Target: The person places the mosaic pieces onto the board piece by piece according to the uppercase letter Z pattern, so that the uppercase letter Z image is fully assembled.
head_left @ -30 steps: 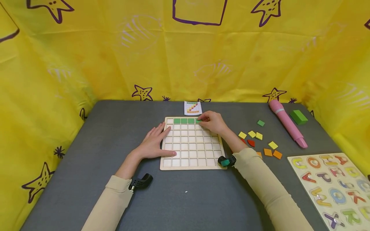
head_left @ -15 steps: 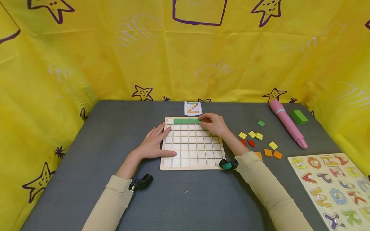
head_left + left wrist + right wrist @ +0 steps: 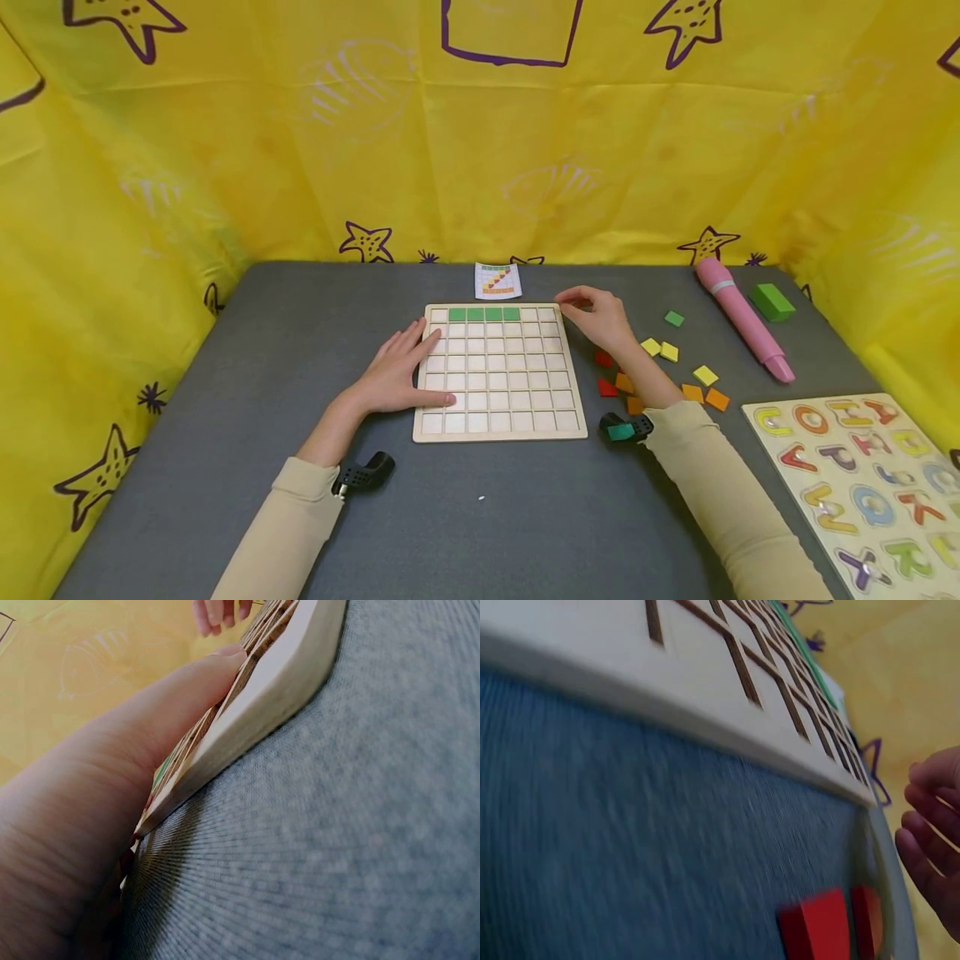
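A pale wooden grid board (image 3: 500, 372) lies flat on the dark table, and several green square tiles (image 3: 483, 314) sit side by side in its far row. My left hand (image 3: 397, 375) rests on the board's left edge with fingers spread; in the left wrist view its thumb (image 3: 180, 697) lies across the rim. Just off the board's far right corner is my right hand (image 3: 600, 321), its fingers loosely bent. The right wrist view shows nothing between those fingers (image 3: 934, 832). A small printed pattern card (image 3: 497, 282) lies beyond the board.
Right of the board are loose yellow tiles (image 3: 669, 352), orange tiles (image 3: 717, 400), red pieces (image 3: 607, 388) and one green tile (image 3: 674, 318). Farther right lie a pink marker-shaped stick (image 3: 742, 317), a green block (image 3: 772, 302) and a letter puzzle board (image 3: 862, 492). Yellow cloth (image 3: 480, 150) surrounds the table.
My right hand has let go of the green tile in the far row and moved right, off the board. The left hand stays where it was.
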Available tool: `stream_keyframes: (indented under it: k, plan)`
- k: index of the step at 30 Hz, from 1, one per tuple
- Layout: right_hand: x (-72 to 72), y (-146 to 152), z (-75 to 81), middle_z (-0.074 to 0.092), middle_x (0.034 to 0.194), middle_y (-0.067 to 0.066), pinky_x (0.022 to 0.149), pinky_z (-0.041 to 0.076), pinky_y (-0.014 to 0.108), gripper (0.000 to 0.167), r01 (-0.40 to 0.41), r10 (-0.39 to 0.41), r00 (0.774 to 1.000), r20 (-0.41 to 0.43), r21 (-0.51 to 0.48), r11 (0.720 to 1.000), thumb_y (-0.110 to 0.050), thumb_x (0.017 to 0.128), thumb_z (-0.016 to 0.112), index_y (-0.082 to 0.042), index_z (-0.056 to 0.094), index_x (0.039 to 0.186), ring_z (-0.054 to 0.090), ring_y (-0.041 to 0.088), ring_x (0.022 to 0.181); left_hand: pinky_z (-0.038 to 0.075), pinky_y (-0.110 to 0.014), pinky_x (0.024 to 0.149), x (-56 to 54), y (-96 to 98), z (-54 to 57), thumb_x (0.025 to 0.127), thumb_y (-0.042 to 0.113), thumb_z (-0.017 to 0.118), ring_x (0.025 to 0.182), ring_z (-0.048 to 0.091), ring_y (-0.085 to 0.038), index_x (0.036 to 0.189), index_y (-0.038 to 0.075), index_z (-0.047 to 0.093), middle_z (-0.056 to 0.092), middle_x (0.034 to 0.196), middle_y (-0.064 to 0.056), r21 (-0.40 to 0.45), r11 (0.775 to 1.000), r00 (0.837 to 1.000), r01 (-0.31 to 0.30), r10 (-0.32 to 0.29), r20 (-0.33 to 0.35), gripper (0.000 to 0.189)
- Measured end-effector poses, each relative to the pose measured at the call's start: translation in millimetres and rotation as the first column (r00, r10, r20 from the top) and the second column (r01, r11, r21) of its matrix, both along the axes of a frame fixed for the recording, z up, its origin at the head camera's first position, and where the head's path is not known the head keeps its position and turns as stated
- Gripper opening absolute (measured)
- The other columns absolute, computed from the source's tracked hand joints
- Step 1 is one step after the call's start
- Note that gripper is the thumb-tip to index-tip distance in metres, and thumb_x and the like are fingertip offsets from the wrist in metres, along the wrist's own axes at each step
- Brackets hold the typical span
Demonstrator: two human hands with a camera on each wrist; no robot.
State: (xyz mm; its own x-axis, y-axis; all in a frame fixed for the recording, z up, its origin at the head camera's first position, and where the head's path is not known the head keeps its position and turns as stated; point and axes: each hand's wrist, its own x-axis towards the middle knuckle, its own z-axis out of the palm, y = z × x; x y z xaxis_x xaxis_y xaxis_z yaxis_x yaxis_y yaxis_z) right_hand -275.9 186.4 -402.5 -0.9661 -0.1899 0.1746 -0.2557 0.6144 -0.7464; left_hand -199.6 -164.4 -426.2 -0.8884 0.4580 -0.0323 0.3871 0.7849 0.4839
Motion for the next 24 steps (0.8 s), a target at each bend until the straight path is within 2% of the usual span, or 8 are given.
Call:
stream_keyframes:
  k: [6, 10, 16, 21, 24]
  plan:
    - [0.6, 35.3, -2.0, 0.070, 0.103, 0.016, 0.069, 0.045, 0.034, 0.020, 0.137, -0.135, 0.990, -0.042, 0.052, 0.989, -0.014, 0.095, 0.062, -0.004, 0.071, 0.111, 0.062, 0.031, 0.092, 0.002, -0.050, 0.116, 0.4, -0.2, -0.7, 0.076, 0.067, 0.069, 0.149, 0.001, -0.028, 0.157, 0.011, 0.019, 0.001, 0.163, -0.015, -0.004, 1.000, 1.000, -0.002, 0.002, -0.005, 0.111]
    - [1.6, 57.9, -1.0, 0.069, 0.104, 0.020, 0.079, 0.044, 0.040, 0.023, 0.221, -0.218, 0.975, -0.046, 0.081, 0.972, -0.014, 0.094, 0.060, -0.002, 0.070, 0.112, 0.062, 0.034, 0.093, 0.002, -0.049, 0.116, -0.3, 0.1, -1.2, 0.075, 0.068, 0.068, 0.149, 0.001, -0.028, 0.157, 0.011, 0.019, 0.001, 0.163, -0.015, -0.011, 1.000, 1.000, -0.004, 0.004, -0.011, 0.111]
    - [5.7, 91.1, 3.2, 0.061, 0.113, 0.029, 0.097, 0.034, 0.056, 0.030, 0.288, -0.279, 0.957, -0.076, 0.203, 0.936, -0.008, 0.088, 0.057, 0.004, 0.066, 0.114, 0.054, 0.046, 0.105, 0.002, -0.049, 0.116, -0.4, 0.1, -1.5, 0.076, 0.068, 0.068, 0.149, 0.001, -0.028, 0.157, 0.011, 0.019, 0.002, 0.163, -0.015, -0.007, 1.000, 1.000, -0.001, 0.001, -0.012, 0.111]
    - [7.7, 109.1, -0.8, 0.053, 0.118, 0.034, 0.103, 0.025, 0.059, 0.036, 0.324, -0.328, 0.944, -0.033, 0.280, 0.904, -0.005, 0.084, 0.053, 0.008, 0.062, 0.116, 0.041, 0.052, 0.115, 0.002, -0.049, 0.116, -0.2, 0.3, -0.8, 0.076, 0.067, 0.069, 0.149, 0.001, -0.028, 0.157, 0.011, 0.019, 0.002, 0.163, -0.015, -0.010, 1.000, 1.000, -0.003, 0.003, -0.010, 0.110]
    - [8.4, 113.1, -2.1, 0.052, 0.118, 0.035, 0.104, 0.025, 0.058, 0.038, 0.317, -0.332, 0.943, 0.004, 0.281, 0.906, -0.004, 0.083, 0.051, 0.009, 0.060, 0.118, 0.040, 0.051, 0.115, 0.002, -0.049, 0.116, -0.1, 0.9, -0.2, 0.076, 0.067, 0.069, 0.149, 0.001, -0.028, 0.157, 0.011, 0.019, 0.001, 0.163, -0.015, -0.012, 1.000, 1.000, -0.003, 0.003, -0.005, 0.110]
